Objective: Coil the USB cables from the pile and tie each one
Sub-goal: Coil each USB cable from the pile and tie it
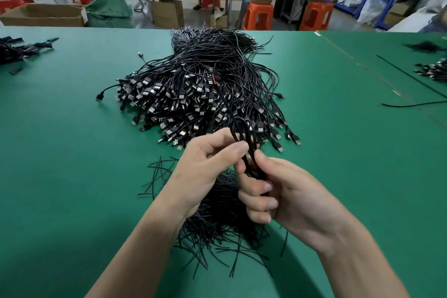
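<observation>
Coiling: left hand [212, 159] and right hand [273, 191] both pinch looped thin black USB cable [250, 150], frame centre; next, likely further winding

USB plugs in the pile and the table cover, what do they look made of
USB plugs: silvery glinting tips suggest metal shells; matte black bodies, probably moulded plastic. Table cover: smooth green mat with a soft sheen and no weave, likely rubber or vinyl.
</observation>
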